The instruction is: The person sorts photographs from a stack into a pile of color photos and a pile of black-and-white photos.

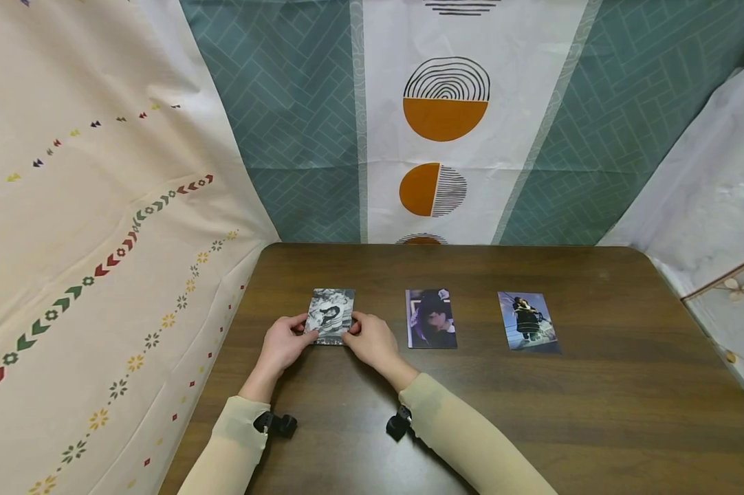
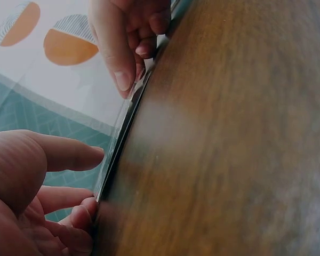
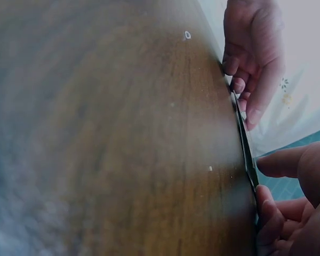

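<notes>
A black-and-white photo card (image 1: 331, 313) is at the left part of the table, held by both hands along its sides. My left hand (image 1: 283, 342) pinches its left side, thumb near the lower left corner. On the opposite side my right hand (image 1: 375, 339) pinches it, thumb near the lower right corner. Seen edge-on in the left wrist view, the card's thin glossy edge (image 2: 120, 136) is close to the tabletop. The right wrist view shows the same dark edge (image 3: 244, 138) between the two hands. Whether it fully touches the table I cannot tell.
A purple-toned photo card (image 1: 432, 320) lies to the right of the hands. Farther right is another photo card (image 1: 528, 322) with a dark-dressed figure, slightly turned. The brown wooden table (image 1: 626, 399) ends against a patterned cloth (image 1: 310, 137) at the back.
</notes>
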Action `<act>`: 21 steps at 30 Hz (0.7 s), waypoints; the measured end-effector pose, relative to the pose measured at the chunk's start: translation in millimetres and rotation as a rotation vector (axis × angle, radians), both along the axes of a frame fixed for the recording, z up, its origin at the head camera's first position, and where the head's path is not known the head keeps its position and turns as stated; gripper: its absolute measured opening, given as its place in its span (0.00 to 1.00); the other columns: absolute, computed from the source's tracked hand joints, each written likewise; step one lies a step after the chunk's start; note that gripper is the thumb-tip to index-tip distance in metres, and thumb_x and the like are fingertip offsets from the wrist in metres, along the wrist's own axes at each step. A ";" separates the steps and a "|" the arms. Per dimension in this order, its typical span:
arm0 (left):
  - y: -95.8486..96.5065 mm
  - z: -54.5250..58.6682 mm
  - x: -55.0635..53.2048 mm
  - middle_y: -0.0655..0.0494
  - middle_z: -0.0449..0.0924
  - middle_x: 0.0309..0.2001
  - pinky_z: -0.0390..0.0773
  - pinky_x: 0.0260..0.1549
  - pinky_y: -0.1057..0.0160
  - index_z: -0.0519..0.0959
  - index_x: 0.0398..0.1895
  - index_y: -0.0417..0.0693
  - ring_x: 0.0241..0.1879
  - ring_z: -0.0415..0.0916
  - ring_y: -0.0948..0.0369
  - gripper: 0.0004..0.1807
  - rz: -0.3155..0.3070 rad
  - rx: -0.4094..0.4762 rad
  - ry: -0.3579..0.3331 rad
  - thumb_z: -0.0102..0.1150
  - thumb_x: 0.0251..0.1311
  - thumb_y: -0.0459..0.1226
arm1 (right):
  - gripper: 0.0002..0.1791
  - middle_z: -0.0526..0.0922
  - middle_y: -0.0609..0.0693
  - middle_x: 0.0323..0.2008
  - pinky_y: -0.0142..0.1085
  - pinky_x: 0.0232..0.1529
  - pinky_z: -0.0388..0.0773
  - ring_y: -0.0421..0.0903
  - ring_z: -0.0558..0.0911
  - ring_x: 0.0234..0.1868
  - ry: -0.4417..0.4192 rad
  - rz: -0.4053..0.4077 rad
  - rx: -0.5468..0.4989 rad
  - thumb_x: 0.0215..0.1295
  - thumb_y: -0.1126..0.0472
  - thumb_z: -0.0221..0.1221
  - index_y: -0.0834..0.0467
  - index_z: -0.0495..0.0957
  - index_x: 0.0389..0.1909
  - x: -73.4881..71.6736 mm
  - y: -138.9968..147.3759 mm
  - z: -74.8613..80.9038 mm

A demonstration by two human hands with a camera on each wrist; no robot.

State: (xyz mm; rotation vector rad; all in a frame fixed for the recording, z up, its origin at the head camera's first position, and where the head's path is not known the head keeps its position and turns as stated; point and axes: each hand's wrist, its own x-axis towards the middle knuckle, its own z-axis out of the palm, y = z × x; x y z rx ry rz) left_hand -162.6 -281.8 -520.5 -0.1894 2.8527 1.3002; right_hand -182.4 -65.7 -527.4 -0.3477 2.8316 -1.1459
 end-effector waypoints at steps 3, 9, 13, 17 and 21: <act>0.4 -0.8 -0.9 0.45 0.79 0.42 0.73 0.47 0.51 0.81 0.65 0.30 0.45 0.75 0.48 0.30 -0.003 -0.007 0.000 0.73 0.62 0.36 | 0.30 0.85 0.41 0.36 0.44 0.43 0.81 0.44 0.85 0.42 0.002 0.002 0.005 0.65 0.51 0.71 0.57 0.83 0.67 -0.4 0.3 -0.5; 0.8 -0.7 -1.5 0.45 0.78 0.42 0.73 0.46 0.52 0.80 0.66 0.30 0.44 0.75 0.49 0.31 -0.009 -0.015 -0.004 0.73 0.62 0.37 | 0.31 0.85 0.42 0.37 0.44 0.42 0.81 0.44 0.84 0.42 0.000 0.005 0.012 0.64 0.52 0.70 0.58 0.82 0.67 -1.3 0.4 -0.7; 0.1 -2.2 -2.1 0.44 0.79 0.43 0.73 0.47 0.51 0.79 0.67 0.30 0.45 0.75 0.48 0.31 -0.009 -0.014 -0.005 0.73 0.62 0.37 | 0.31 0.85 0.41 0.37 0.43 0.42 0.81 0.44 0.84 0.42 0.000 0.008 0.018 0.64 0.52 0.70 0.58 0.82 0.67 -1.6 0.4 -0.4; -0.3 -3.7 -2.4 0.44 0.79 0.43 0.74 0.48 0.51 0.80 0.67 0.31 0.45 0.75 0.48 0.32 -0.007 -0.018 -0.002 0.73 0.62 0.38 | 0.31 0.85 0.42 0.37 0.44 0.42 0.81 0.45 0.85 0.42 0.005 0.011 0.017 0.64 0.52 0.70 0.57 0.82 0.67 -1.4 0.6 0.5; -0.2 -3.6 -2.6 0.44 0.79 0.44 0.73 0.48 0.51 0.80 0.67 0.31 0.46 0.75 0.48 0.32 -0.008 -0.013 -0.005 0.74 0.62 0.38 | 0.30 0.86 0.42 0.37 0.44 0.43 0.81 0.45 0.85 0.42 0.011 0.017 0.006 0.63 0.52 0.71 0.58 0.83 0.66 -0.9 1.3 1.5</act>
